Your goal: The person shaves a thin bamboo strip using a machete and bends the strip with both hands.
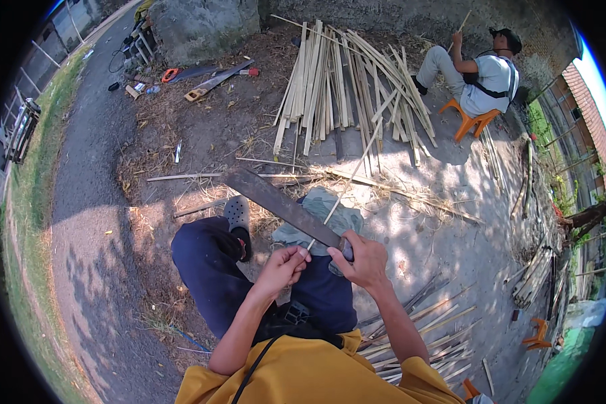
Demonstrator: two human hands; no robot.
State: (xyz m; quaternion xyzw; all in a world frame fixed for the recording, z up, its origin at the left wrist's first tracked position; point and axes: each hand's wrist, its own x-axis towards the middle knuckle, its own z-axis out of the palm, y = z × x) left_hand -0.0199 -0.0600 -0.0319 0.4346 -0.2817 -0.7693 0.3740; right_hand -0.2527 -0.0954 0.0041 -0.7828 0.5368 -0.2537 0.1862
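Observation:
My right hand [365,261] is closed round the handle of a machete [276,202]. Its broad dark blade slants up and away to the left, above my lap. The fingers of my left hand [284,271] pinch the near end of a thin bamboo strip [347,182]. That strip passes at the blade close to the handle and runs far ahead toward a pile of strips. Beneath the blade, a grey-green cloth [349,220] lies over my right leg.
A large pile of bamboo strips [316,84] lies ahead by the wall. Handsaws [215,82] lie at the far left. Another person [481,77] sits on an orange stool [466,122] at the far right. More strips [444,337] lie beside me at the right.

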